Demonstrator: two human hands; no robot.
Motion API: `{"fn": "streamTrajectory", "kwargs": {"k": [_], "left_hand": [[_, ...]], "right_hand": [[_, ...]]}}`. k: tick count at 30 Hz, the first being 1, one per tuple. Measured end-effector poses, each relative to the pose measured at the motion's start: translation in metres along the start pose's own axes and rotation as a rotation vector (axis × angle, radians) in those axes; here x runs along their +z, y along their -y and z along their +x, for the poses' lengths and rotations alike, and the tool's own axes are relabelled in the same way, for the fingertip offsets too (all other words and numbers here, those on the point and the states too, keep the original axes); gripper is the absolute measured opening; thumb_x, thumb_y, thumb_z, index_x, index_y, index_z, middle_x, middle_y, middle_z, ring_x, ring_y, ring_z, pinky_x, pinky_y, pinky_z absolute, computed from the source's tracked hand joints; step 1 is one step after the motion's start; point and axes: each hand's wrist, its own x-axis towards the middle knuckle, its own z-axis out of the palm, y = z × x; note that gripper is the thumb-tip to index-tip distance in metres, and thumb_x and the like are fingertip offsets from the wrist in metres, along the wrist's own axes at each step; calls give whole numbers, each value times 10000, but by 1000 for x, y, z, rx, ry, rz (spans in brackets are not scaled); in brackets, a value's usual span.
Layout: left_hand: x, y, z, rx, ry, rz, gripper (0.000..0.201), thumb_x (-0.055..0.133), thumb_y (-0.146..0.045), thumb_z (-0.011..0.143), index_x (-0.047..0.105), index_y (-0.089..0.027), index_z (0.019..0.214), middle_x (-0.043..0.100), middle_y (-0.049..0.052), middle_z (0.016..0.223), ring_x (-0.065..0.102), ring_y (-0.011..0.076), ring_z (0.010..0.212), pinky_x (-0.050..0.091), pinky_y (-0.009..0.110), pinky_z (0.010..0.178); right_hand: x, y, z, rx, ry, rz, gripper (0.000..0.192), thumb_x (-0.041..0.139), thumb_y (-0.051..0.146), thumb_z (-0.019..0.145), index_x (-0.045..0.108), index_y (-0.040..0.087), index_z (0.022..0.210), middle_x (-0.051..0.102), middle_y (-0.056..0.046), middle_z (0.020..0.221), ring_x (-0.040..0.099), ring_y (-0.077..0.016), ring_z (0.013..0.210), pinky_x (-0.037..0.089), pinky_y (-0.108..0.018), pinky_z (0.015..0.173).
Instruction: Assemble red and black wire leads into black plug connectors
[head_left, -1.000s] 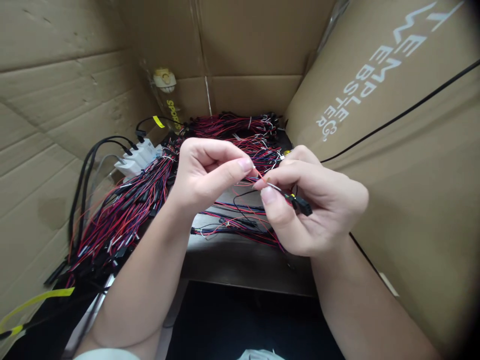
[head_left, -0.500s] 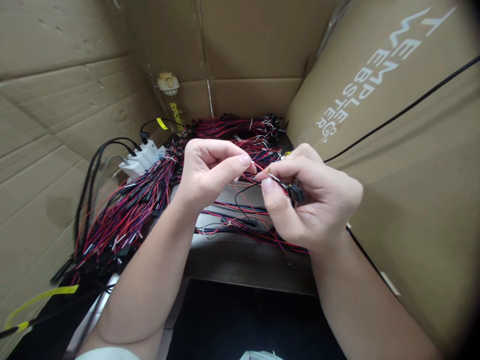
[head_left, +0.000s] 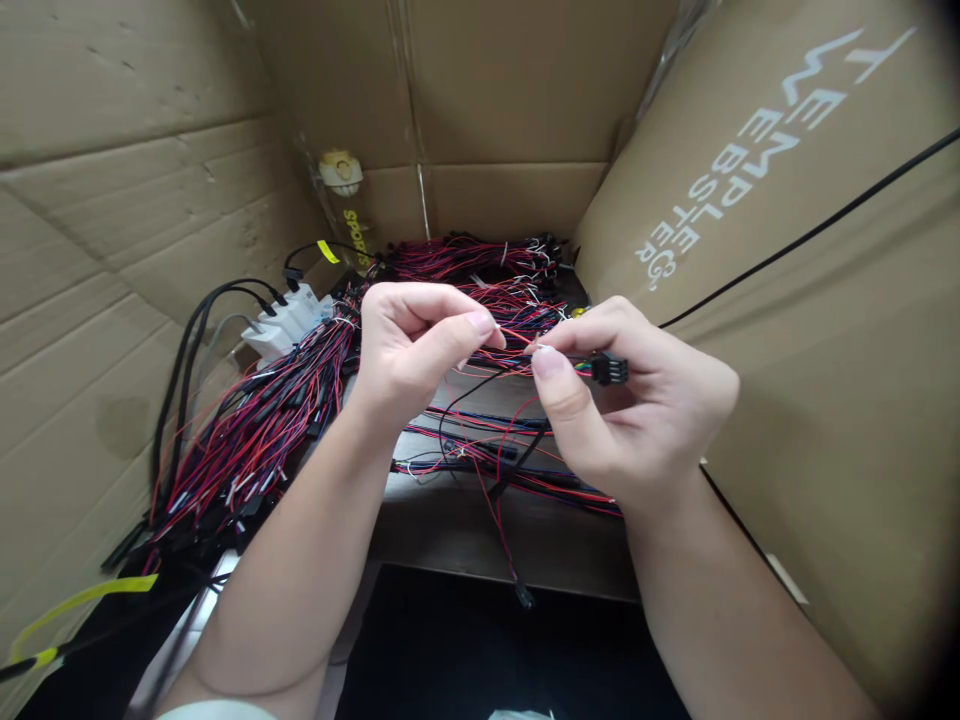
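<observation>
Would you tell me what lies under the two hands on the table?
Under the left hand and right hand, red, blue and black wire bundles lie on the table. The hands cover whatever lies directly beneath them.

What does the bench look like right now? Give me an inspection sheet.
Surface: dark bench top, partly bare at the near edge.
Job's things: black connector with thin wires, one red wire hanging past the edge.
Clutter: red-blue wire bundles left and at the back; bottle in the corner.
Grippers: left hand pinches a wire; right hand holds the connector.
Cables: black cables into a white power strip.
Surroundings: cardboard walls, printed one right.
</observation>
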Motion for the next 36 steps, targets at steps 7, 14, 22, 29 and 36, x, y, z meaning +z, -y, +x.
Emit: {"fn": "streamTrajectory", "kwargs": {"k": [7,14,22,29,36], "left_hand": [[0,3,-1,9,-28,-25,194,800,-372,822,799,-229,693,625,-5,539,469,88,431,319,249,392],[1,-9,-1,-67,235,72,278,869,-428,762,767,-179,696,506,-24,486,377,55,407,269,221,394],[1,-10,-1,-46,280,134,313,834,-458,789,746,-173,692,558,2,518,451,87,450,310,235,421],[3,-12,0,-12,284,188,348,789,-450,820,703,-167,640,525,-4,490,408,77,421,275,227,393],[6,-11,-1,-22,213,143,360,841,-506,774,702,-176,737,515,-17,533,394,63,413,265,215,369]], "right_hand": [[0,-1,0,-8,7,23,83,700,166,876,673,208,810,645,-6,712,557,-175,633,478,-356,630],[2,-3,0,-49,2,68,144,705,156,855,629,209,745,587,5,653,524,-169,612,447,-335,588],[4,-4,1,-36,10,99,189,691,139,827,584,201,685,542,14,616,473,-152,590,386,-309,550],[4,-3,1,-38,18,59,183,677,162,827,580,206,677,546,11,608,481,-158,580,421,-323,560],[4,-3,2,-48,1,80,179,693,133,803,585,202,678,550,11,601,472,-155,579,405,-325,569]]}}
